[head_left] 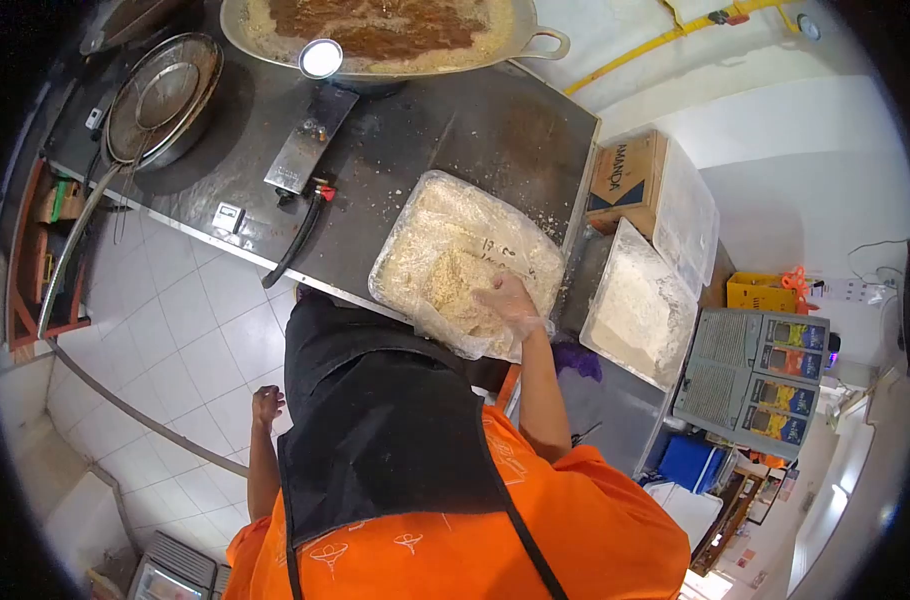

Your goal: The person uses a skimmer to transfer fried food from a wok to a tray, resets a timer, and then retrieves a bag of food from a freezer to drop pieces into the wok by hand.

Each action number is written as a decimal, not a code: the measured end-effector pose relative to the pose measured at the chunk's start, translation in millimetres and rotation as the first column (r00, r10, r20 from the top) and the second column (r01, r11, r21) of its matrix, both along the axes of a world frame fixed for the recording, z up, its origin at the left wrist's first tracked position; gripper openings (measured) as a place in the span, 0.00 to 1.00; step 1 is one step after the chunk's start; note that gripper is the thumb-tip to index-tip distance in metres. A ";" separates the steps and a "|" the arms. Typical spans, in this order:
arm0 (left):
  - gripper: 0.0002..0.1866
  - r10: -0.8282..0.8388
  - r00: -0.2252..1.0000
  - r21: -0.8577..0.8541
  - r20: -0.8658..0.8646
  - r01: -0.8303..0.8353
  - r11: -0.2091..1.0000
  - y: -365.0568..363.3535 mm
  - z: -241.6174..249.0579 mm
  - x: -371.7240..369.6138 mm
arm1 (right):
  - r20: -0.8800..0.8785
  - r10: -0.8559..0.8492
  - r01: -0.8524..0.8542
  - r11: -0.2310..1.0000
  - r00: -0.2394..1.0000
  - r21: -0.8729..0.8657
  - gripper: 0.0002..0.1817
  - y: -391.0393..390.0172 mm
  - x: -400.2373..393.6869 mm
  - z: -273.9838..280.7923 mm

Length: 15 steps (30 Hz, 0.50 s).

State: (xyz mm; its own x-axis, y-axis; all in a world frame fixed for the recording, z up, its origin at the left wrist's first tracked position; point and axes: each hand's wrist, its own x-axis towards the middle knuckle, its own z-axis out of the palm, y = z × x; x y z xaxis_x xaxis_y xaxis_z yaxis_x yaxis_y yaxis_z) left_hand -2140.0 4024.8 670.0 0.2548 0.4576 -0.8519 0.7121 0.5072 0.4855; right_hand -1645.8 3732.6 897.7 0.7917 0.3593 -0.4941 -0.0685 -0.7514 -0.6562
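My right hand [511,302], in a clear thin glove, is over a plastic-lined tub [395,262] of pale crumbs [453,285]. Its thumb stands apart from the fingers, which touch or hover just above the crumbs; I see no object in the hand. The crumbs have a hollow in the middle, and handwriting marks the liner on the right side. Down at my left side hangs my left hand [268,403], bare, its fingers curled in with nothing visible in them.
A large pan [530,50] of brown-and-tan contents stands at the back. Sieves [165,100] lie at the left of the dark counter [425,120], near a metal box with a hose [300,240]. Right are a white flour bin [640,310] and a cardboard box [627,180].
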 end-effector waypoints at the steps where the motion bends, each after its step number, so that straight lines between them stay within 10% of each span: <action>1: 0.15 0.041 0.999 -0.044 -0.007 -0.041 0.998 -1.0 -5.2 -1.6 | -0.047 0.021 -0.018 0.998 0.999 0.068 0.21 -1.2 4.6 7.8; 15: 0.14 -0.069 0.997 0.034 -0.020 0.070 0.997 -19.8 -14.1 -22.8 | 0.390 0.134 -0.152 0.988 0.911 0.016 0.20 -20.3 50.8 105.7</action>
